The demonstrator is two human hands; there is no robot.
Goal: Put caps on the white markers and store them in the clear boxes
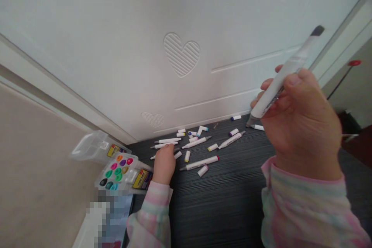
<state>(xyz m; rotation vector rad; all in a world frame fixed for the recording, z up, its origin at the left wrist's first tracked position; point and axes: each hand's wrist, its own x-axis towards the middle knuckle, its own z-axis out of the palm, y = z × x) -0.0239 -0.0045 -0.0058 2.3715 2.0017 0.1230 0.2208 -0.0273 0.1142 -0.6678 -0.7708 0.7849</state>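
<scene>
My right hand is raised close to the camera, fingers wrapped round a white marker with a grey end and an uncapped grey tip pointing down. My left hand reaches down to the dark floor, fingers curled over the scattered markers and loose caps; what it grips, if anything, is hidden. Both wrists wear pastel striped sleeves.
A clear plastic marker case with coloured cap ends lies open left of my left hand, its lid behind. A white door with embossed hearts stands behind the markers. A beige wall is at left. A red-tipped object stands at right.
</scene>
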